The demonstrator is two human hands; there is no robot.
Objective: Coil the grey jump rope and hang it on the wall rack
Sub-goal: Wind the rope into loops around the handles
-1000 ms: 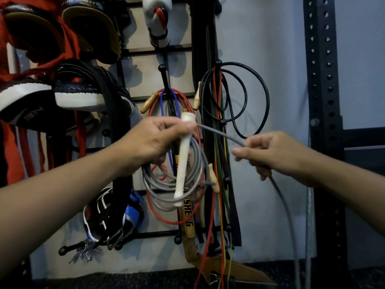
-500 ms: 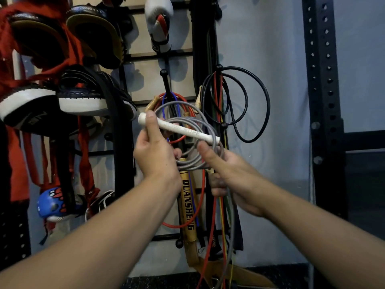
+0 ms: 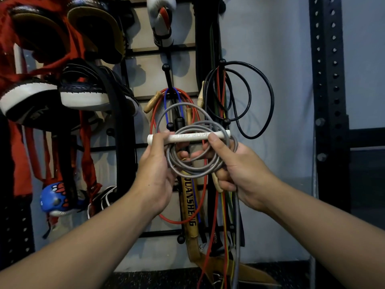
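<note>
Now the white handle lies level; both hands' grip closed on the grey jump rope, right thumb newly atop.

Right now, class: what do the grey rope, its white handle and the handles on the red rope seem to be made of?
Grey rope: probably plastic-coated cord, smooth with a faint sheen, holding springy loops. White handle: likely matte plastic or foam, pale with raised lettering; the look leaves it open. Red rope's handles: apparently varnished wood, tan and turned.

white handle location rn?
Head view, centre: white handle lies horizontal across the grey coils, left hand and right hand gripping its ends, before the wall rack.
</note>
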